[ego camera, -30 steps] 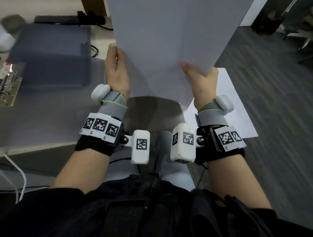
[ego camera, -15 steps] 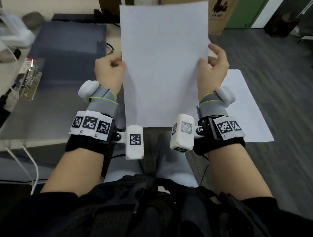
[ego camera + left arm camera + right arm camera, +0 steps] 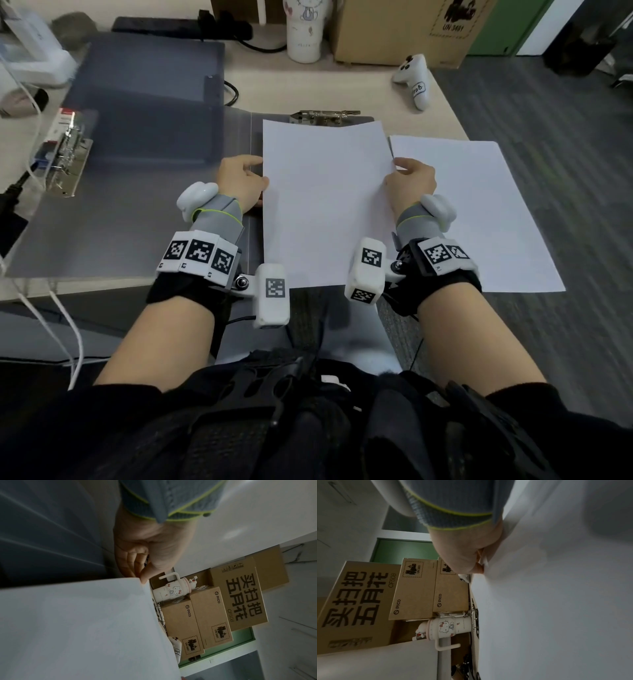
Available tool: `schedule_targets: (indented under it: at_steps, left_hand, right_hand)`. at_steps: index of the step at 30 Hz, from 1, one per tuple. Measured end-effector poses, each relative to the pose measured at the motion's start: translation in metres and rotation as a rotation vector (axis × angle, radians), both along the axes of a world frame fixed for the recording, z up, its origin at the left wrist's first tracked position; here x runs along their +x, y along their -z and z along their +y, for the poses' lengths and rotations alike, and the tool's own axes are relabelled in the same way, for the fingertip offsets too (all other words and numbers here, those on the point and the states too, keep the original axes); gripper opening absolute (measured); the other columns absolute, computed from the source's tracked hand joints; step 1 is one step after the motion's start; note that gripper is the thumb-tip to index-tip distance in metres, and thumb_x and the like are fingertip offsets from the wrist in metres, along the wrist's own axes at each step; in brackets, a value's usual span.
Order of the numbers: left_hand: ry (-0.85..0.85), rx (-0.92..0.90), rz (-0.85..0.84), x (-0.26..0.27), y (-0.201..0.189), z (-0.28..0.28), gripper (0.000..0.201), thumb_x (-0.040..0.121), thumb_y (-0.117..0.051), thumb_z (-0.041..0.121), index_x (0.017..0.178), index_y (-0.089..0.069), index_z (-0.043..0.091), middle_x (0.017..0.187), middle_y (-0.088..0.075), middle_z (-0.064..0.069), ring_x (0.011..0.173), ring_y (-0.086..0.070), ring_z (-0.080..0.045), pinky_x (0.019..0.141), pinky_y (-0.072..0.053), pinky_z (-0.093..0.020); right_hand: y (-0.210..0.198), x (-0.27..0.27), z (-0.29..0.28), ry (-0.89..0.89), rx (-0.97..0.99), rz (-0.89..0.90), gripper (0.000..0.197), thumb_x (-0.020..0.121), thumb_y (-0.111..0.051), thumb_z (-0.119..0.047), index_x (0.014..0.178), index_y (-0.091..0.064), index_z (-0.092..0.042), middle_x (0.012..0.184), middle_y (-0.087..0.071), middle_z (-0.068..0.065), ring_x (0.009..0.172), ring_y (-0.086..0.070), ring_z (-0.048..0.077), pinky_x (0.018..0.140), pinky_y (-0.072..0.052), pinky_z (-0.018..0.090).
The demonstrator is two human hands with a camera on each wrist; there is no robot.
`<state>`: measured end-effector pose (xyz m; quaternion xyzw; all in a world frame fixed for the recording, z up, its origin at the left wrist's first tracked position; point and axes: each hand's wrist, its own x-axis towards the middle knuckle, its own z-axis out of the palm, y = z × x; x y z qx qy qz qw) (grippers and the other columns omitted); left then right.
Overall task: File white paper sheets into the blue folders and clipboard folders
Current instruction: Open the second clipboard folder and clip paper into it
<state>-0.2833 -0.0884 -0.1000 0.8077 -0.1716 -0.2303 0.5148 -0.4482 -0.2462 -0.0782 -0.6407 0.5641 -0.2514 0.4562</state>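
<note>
One sheet (image 3: 327, 202) lowered over clipboard (image 3: 323, 116), between two hands

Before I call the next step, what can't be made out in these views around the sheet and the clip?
- Clipboard folder's metal clip: head view, the held sheet covers its near part; open or closed unclear.
- Board under the sheet: hidden.
- Left hand and right hand fingertips: behind the paper.

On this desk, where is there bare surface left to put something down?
Bare desktop lies between the cup and the white controller, above the clipboard clip. The open folder's left cover is also bare. The desk's left edge is crowded with cables and a binder clip.
</note>
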Motion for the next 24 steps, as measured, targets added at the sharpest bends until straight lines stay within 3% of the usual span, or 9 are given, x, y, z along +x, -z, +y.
schedule_targets:
  at_steps: [5, 10, 13, 15, 16, 17, 19, 21, 24]
  left_hand:
    - [-0.016, 0.030, -0.033, 0.005, -0.001, -0.003, 0.038, 0.083, -0.055, -0.003, 0.118, -0.061, 0.011, 0.075, -0.058, -0.009, 0.075, -0.058, -0.027, 0.052, -0.055, -0.025]
    - [-0.006, 0.094, -0.053, 0.011, -0.002, -0.007, 0.040, 0.082, -0.052, -0.003, 0.115, -0.064, 0.015, 0.083, -0.062, -0.009, 0.056, -0.057, -0.023, 0.056, -0.057, -0.028]
    - [0.013, 0.151, -0.101, 0.013, -0.003, -0.008, 0.034, 0.082, -0.050, -0.003, 0.102, -0.069, 0.017, 0.080, -0.062, -0.010, 0.051, -0.055, -0.020, 0.049, -0.055, -0.024]
    - [0.042, 0.200, -0.140, 0.013, -0.005, -0.009, 0.034, 0.082, -0.048, -0.002, 0.071, -0.063, 0.027, 0.078, -0.062, -0.011, 0.046, -0.055, -0.015, 0.048, -0.054, -0.023]
    - [0.058, 0.214, -0.152, 0.013, -0.006, -0.010, 0.040, 0.082, -0.047, -0.003, 0.062, -0.054, 0.031, 0.078, -0.062, -0.012, 0.046, -0.056, -0.016, 0.046, -0.053, -0.022]
    - [0.074, 0.228, -0.152, 0.013, -0.008, -0.010, 0.042, 0.082, -0.046, -0.004, 0.060, -0.051, 0.032, 0.079, -0.062, -0.013, 0.050, -0.058, -0.021, 0.044, -0.052, -0.019]
    - [0.102, 0.260, -0.157, 0.015, -0.010, -0.011, 0.035, 0.083, -0.045, -0.003, 0.070, -0.063, 0.023, 0.083, -0.062, -0.014, 0.066, -0.061, -0.032, 0.050, -0.057, -0.022]
    - [0.113, 0.292, -0.175, 0.018, -0.010, -0.011, 0.030, 0.083, -0.045, 0.001, 0.092, -0.071, 0.013, 0.087, -0.067, -0.016, 0.078, -0.065, -0.037, 0.072, -0.060, -0.037]
    - [0.152, 0.362, -0.232, 0.019, -0.010, -0.014, 0.024, 0.081, -0.049, 0.007, 0.093, -0.070, 0.006, 0.085, -0.068, -0.018, 0.078, -0.065, -0.038, 0.082, -0.056, -0.046]
  right_hand:
    - [0.002, 0.009, -0.007, -0.018, 0.012, 0.019, 0.040, 0.088, -0.049, -0.007, 0.124, -0.060, -0.019, 0.121, -0.065, 0.004, 0.108, -0.061, 0.024, 0.094, -0.048, 0.027]
    - [0.007, 0.018, -0.014, -0.029, 0.016, 0.064, 0.041, 0.090, -0.047, -0.007, 0.128, -0.058, -0.018, 0.126, -0.061, 0.004, 0.112, -0.060, 0.025, 0.092, -0.045, 0.024]
    - [0.007, 0.022, -0.016, -0.068, -0.017, 0.157, 0.039, 0.092, -0.043, -0.006, 0.127, -0.057, -0.016, 0.128, -0.059, 0.006, 0.113, -0.058, 0.028, 0.089, -0.044, 0.026]
    - [0.010, 0.028, -0.018, -0.139, -0.075, 0.258, 0.025, 0.089, -0.041, -0.003, 0.096, -0.064, -0.011, 0.099, -0.064, 0.009, 0.095, -0.055, 0.036, 0.073, -0.046, 0.031]
    - [0.011, 0.031, -0.020, -0.167, -0.095, 0.323, 0.021, 0.087, -0.041, -0.001, 0.075, -0.055, -0.011, 0.079, -0.056, 0.007, 0.082, -0.048, 0.035, 0.058, -0.040, 0.030]
    - [0.010, 0.033, -0.018, -0.195, -0.122, 0.378, 0.022, 0.086, -0.042, -0.002, 0.066, -0.045, -0.011, 0.071, -0.048, 0.006, 0.077, -0.043, 0.032, 0.052, -0.033, 0.027]
    - [0.009, 0.037, -0.016, -0.252, -0.150, 0.487, 0.009, 0.086, -0.044, -0.008, 0.081, -0.052, -0.008, 0.093, -0.053, 0.010, 0.080, -0.051, 0.035, 0.061, -0.037, 0.026]
    - [0.012, 0.041, -0.015, -0.285, -0.178, 0.596, 0.027, 0.089, -0.044, -0.015, 0.113, -0.053, -0.006, 0.122, -0.045, 0.012, 0.095, -0.059, 0.035, 0.072, -0.037, 0.031]
    - [0.013, 0.044, -0.012, -0.297, -0.226, 0.705, 0.037, 0.093, -0.043, -0.019, 0.127, -0.045, -0.004, 0.133, -0.034, 0.011, 0.106, -0.059, 0.035, 0.073, -0.033, 0.033]
